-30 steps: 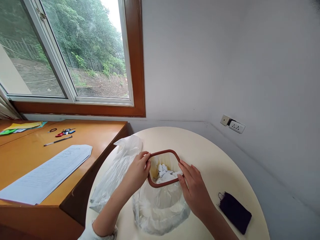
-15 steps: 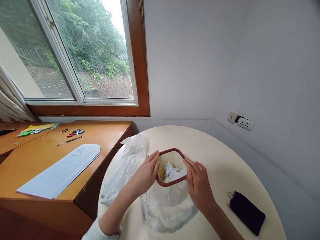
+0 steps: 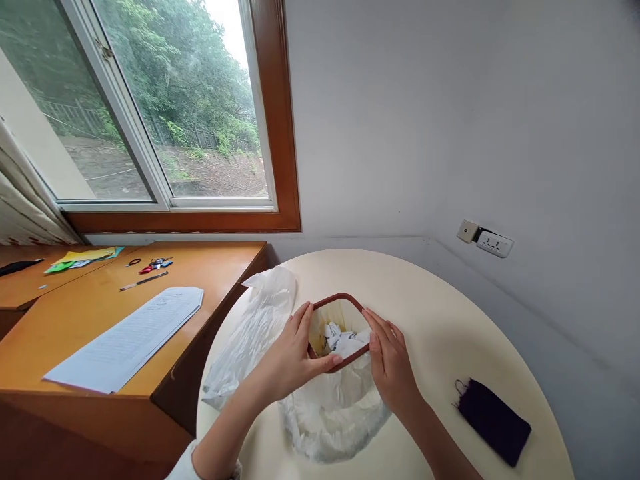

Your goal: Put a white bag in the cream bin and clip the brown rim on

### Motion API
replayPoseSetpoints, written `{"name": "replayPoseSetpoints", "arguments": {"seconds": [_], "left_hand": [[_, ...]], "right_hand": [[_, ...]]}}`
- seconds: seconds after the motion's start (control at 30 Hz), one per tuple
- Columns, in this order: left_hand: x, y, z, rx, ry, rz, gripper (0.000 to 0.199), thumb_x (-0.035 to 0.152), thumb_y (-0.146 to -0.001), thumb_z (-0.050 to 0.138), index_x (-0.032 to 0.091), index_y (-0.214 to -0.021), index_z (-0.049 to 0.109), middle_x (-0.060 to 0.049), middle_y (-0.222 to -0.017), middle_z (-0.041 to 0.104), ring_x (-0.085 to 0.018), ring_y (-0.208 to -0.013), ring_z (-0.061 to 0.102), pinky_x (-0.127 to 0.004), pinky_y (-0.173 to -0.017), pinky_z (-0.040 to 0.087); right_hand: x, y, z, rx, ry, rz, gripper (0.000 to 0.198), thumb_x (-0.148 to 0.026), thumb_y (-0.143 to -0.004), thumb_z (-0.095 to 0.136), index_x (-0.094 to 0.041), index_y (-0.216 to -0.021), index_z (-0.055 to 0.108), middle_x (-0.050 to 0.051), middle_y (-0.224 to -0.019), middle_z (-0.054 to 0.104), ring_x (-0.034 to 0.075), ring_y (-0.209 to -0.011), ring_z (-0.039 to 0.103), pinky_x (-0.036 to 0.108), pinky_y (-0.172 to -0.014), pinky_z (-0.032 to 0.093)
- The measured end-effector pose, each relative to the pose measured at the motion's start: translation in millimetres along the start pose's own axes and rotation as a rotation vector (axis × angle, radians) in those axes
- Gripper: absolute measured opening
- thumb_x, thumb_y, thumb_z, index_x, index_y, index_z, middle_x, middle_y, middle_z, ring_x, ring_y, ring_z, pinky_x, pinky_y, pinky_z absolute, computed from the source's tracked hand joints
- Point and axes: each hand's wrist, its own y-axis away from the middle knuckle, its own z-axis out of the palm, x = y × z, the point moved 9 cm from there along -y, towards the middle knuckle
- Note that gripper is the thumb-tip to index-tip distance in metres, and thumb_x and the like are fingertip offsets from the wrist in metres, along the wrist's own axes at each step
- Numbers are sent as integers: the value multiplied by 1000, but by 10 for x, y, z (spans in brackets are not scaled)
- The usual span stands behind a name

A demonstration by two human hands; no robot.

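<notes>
A small trash bin with a brown rim (image 3: 343,295) stands on the round table between my hands. A thin white plastic bag (image 3: 330,430) hangs out from under the rim and bunches around the bin's near side. Crumpled white paper (image 3: 336,337) lies inside. On the left edge of the rim is my left hand (image 3: 290,350), its thumb laid along the near edge. My right hand (image 3: 394,360) grips the right edge, fingers on top and thumb at the near corner. Another white plastic bag (image 3: 257,327) lies loosely to the left, partly behind my left forearm.
A dark purple cloth pouch (image 3: 495,423) lies at the right of the round cream table (image 3: 430,287). Left of it, a wooden desk (image 3: 220,260) bears paper sheets (image 3: 135,337), a pen (image 3: 144,281) and keys (image 3: 156,265). A wall socket (image 3: 495,244) is at the right.
My left hand has shifted, its thumb now stretched across the near edge of the rim. The rim has moved slightly left, and my right hand with it.
</notes>
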Motion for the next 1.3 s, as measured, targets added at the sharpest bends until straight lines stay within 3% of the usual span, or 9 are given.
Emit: {"name": "replayPoseSetpoints", "arguments": {"seconds": [0.17, 0.3, 0.43, 0.53, 0.6, 0.77, 0.97, 1.2, 1.3], "left_hand": [[57, 74, 11, 131, -66, 4, 87, 62, -75, 45, 12, -141, 15, -17, -144, 21, -33, -132, 22, -48, -102, 29], [155, 176, -21, 166, -124, 32, 72, 56, -81, 40, 13, -137, 26, -18, -136, 33, -32, -125, 35, -47, -97, 36], [228, 272, -65, 176, -155, 90, 57, 55, -82, 41, 22, -128, 42, -12, -119, 47, -29, -111, 49, -45, -88, 45], [251, 330, -54, 188, -171, 143, 44, 53, -81, 46, 26, -115, 53, -9, -109, 51, -27, -102, 53, -42, -81, 49], [248, 357, -21, 190, -168, 164, 41, 52, -80, 48, 26, -111, 55, -9, -105, 51, -26, -96, 56, -41, -78, 49], [230, 393, 46, 170, -185, 175, 34, 52, -79, 49, 24, -95, 60, -7, -92, 53, -24, -86, 55, -39, -74, 48], [256, 382, 36, 155, -286, 178, 37, 56, -77, 50, 20, -72, 57, -6, -82, 53, -24, -79, 52, -40, -70, 45], [237, 388, 28, 105, -193, 142, 35, 54, -75, 54, 20, -74, 57, -6, -85, 53, -24, -81, 52, -44, -74, 44], [155, 433, 37, 66, 12, 112, 31, 45, -78, 55, 27, -104, 55, -5, -96, 53, -24, -90, 53, -42, -79, 46]], "right_hand": [[51, -100, 10, -59, -58, 6, 41, -21, -92, 22, -21, -128, 42, 4, -131, 49, 17, -123, 41, 43, -104, 25], [156, -221, 17, -104, -86, 19, 39, -23, -93, 24, -22, -125, 45, 4, -128, 53, 18, -122, 42, 45, -104, 25], [244, -308, -115, -43, -71, 38, 35, -25, -92, 29, -22, -117, 53, 6, -124, 56, 20, -120, 45, 45, -99, 29], [123, -330, -277, 14, -68, -44, 27, -25, -90, 37, -21, -105, 59, 6, -117, 60, 19, -115, 49, 43, -98, 29], [-39, -329, -301, -63, -95, -134, 24, -24, -90, 39, -23, -99, 61, 4, -109, 64, 18, -112, 51, 42, -99, 28], [-337, -267, -171, -458, -90, -269, 37, -21, -93, 29, -25, -82, 64, -1, -80, 68, 16, -109, 53, 45, -102, 25], [-467, -296, -187, -532, -2, -393, 44, -24, -91, 33, -24, -53, 55, -2, -55, 61, 17, -94, 58, 45, -102, 28], [-437, -325, -142, -551, 27, -372, 39, -23, -92, 32, -23, -63, 58, -1, -66, 63, 15, -90, 59, 45, -103, 27], [-335, -325, -249, -389, -30, -342, 27, -24, -91, 35, -24, -83, 61, 2, -87, 66, 16, -94, 58, 46, -101, 30]]}}
